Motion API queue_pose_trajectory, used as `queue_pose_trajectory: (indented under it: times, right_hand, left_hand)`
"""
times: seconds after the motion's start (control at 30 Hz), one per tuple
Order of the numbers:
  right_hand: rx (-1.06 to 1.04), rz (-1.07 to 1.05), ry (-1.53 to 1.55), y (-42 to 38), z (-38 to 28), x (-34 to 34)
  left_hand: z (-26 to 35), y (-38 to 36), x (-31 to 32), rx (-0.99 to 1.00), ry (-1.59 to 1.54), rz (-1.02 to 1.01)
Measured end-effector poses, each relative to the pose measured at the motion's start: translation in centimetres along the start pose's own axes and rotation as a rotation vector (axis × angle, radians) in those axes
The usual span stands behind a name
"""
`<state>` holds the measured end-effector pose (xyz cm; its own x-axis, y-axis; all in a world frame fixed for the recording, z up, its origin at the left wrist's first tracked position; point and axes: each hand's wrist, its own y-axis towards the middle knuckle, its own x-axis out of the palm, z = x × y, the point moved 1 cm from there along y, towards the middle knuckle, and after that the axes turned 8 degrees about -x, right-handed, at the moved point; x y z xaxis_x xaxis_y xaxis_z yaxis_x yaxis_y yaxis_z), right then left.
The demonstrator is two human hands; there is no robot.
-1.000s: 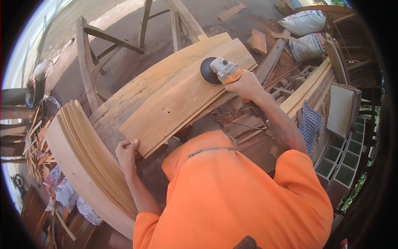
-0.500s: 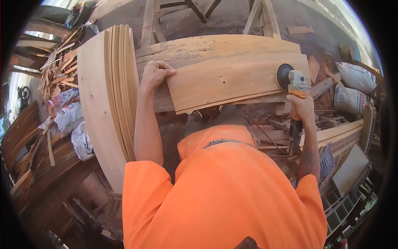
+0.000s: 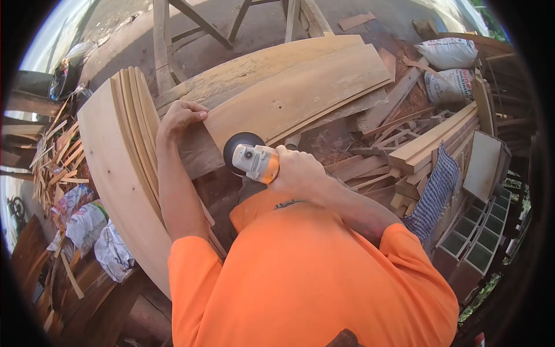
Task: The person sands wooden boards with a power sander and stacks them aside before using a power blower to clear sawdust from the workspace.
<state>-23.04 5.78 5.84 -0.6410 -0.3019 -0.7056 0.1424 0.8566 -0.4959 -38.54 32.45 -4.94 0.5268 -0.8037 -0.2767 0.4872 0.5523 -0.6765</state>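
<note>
My right hand is wrapped round an orange-and-grey angle grinder with a round, dark sanding disc on its head. The disc overlaps the near left corner of a curved wooden board, which has a small dark knot near its middle. At the board's far left corner, my left hand pinches the edge between thumb and fingers. Beneath this board lies a rougher wide plank, its grain weathered along the far side.
A stack of curved boards leans close along my left arm. Wood offcuts and white sacks lie farther left. On the right are stacked timbers, a blue patterned cloth and more filled sacks. Wooden trestle legs stand beyond the plank.
My right hand has swung the grinder from the board's right end to its near left corner. The left hand keeps its place at the left edge. The view has turned toward the right.
</note>
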Motion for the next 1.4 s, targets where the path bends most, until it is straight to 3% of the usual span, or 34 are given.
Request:
queue_pose_trajectory:
  times: [0.1,0.2,0.27,0.4,0.5,0.57,0.6,0.7,0.8,0.9,0.93,1.0,1.1,1.2,1.3,1.4]
  right_hand:
    - [-0.011,0.015,0.023,-1.3,2.1,0.2]
    - [0.107,0.067,0.009,-2.6,5.7,-2.6]
    - [0.218,0.098,0.022,-3.2,9.4,-5.0]
    - [0.229,0.341,0.092,-4.2,18.2,-10.7]
    - [0.326,0.462,0.089,-4.7,24.5,-15.3]
    - [0.391,0.530,0.117,-5.0,29.6,-17.8]
    - [0.435,0.547,0.136,-5.3,31.8,-19.0]
    - [0.493,0.707,0.199,-6.2,36.9,-21.4]
    - [0.558,0.791,0.239,-7.2,39.5,-23.1]
    - [0.494,0.871,0.366,-9.5,39.8,-23.1]
    - [0.480,0.889,0.401,-10.0,39.7,-22.9]
    - [0.407,0.904,0.486,-10.7,38.4,-22.9]
    - [0.306,0.836,0.553,-11.7,35.4,-23.1]
    - [0.168,0.718,0.530,-12.0,30.3,-23.1]
    - [0.062,0.578,0.499,-10.4,25.1,-22.5]
    - [0.041,0.463,0.419,-8.6,20.2,-21.4]
  left_hand:
    - [-0.6,0.0,0.2,0.012,-0.002,0.008]
    - [-0.9,-1.4,1.9,0.058,-0.101,0.092]
    - [-0.7,-2.8,4.2,0.047,-0.111,0.272]
    - [-1.4,-4.3,8.3,0.116,-0.096,0.643]
    - [-1.5,-5.0,11.5,-0.004,-0.168,0.917]
    - [-2.0,-5.4,12.7,-0.136,-0.045,0.921]
    - [-1.9,-5.6,13.0,-0.205,0.018,0.921]
    - [-0.4,-5.8,12.4,-0.361,-0.184,0.792]
    - [-1.1,-5.4,10.3,-0.334,-0.536,0.534]
    - [0.6,-6.7,10.9,-0.267,-0.781,0.497]
    - [0.8,-7.1,11.1,-0.253,-0.664,0.498]
    - [0.8,-7.9,11.4,-0.237,-0.426,0.500]
    - [-0.4,-7.9,10.9,-0.645,-0.336,0.310]
    - [-1.2,-7.5,11.4,-0.479,-0.744,0.228]
    - [0.3,-7.6,11.0,-0.487,-0.833,0.144]
    - [-4.4,-4.9,10.3,-0.450,-0.982,0.052]
